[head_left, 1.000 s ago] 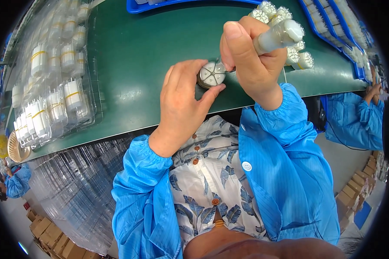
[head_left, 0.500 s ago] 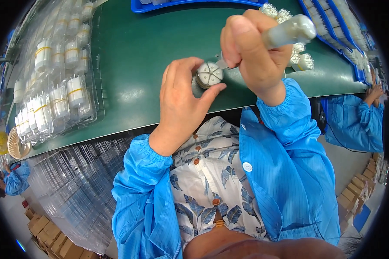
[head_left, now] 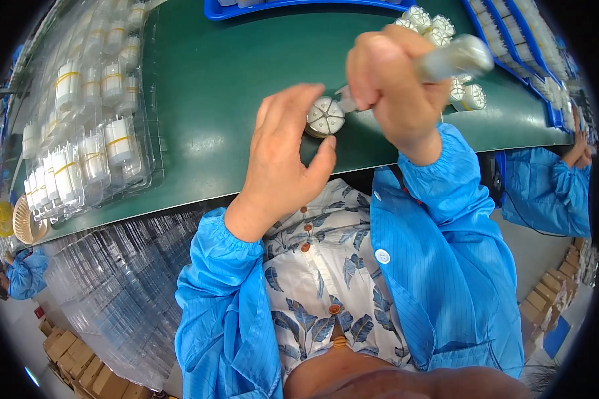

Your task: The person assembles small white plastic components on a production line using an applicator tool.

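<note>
A round white piece [head_left: 325,117], its top split into wedge-like segments, stands on the green table in front of me. My left hand [head_left: 279,156] curves round its left side, fingertips at the far edge and thumb at the near edge. To its right, my right hand [head_left: 399,96] is closed round a tool with a thick, pale, glossy handle [head_left: 460,58]. A short flat tip [head_left: 347,100] sticks out below that fist, close to the right edge of the round piece. Whether the tip touches it, I cannot tell. Motion blurs the handle.
Clear plastic trays [head_left: 150,159] with white cylinders in yellow bands cover the table's left. Several similar round white pieces [head_left: 473,98] stand beyond my right hand. Blue trays [head_left: 313,12] line the far edge and right. Other people in blue sit at both sides.
My right hand and the tool have shifted slightly right and down. My left thumb has drawn back leftward along the near side of the round piece, which stays almost in place.
</note>
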Motion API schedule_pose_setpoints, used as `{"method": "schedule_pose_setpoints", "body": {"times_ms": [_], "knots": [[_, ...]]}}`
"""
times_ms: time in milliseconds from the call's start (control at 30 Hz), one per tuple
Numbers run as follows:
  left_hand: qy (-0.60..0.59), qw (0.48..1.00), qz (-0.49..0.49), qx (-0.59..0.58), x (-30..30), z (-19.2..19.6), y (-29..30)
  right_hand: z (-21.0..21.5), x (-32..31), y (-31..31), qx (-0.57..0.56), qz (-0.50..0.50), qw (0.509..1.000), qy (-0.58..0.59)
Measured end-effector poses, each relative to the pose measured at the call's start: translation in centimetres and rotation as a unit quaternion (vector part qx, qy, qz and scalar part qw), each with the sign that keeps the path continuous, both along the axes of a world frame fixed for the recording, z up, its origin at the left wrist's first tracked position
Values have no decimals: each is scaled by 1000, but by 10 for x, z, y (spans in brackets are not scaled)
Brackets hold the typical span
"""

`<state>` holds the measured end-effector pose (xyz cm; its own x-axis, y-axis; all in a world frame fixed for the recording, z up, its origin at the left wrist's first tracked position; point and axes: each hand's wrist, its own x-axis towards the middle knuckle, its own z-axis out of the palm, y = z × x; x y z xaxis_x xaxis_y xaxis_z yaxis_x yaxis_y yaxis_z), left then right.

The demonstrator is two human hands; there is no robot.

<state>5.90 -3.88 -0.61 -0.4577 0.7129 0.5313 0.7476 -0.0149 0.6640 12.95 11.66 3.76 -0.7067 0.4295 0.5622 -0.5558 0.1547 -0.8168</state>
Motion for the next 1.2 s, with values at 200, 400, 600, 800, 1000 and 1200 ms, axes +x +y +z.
{"method": "schedule_pose_setpoints", "body": {"times_ms": [200, 400, 600, 800, 1000, 1200], "knots": [[-67, 995, 44, -53, 7, 0, -3, 9, -8, 1, 44, 33, 997, 53], [-100, 995, -18, -24, 0, -1, -6, -3, -12, 4, 55, 57, 997, -17], [-89, 995, -44, -16, -5, -1, -9, -3, -20, 4, 131, 43, 990, -7], [-86, 996, -34, -3, 1, 5, -4, -11, -19, -2, -11, 42, 999, -18], [-30, 996, 79, -22, 12, 3, -2, 4, -12, 0, 62, -8, 998, 22], [-162, 987, -5, -10, 6, 1, -12, -6, -40, 15, 208, 111, 906, 352]]}}
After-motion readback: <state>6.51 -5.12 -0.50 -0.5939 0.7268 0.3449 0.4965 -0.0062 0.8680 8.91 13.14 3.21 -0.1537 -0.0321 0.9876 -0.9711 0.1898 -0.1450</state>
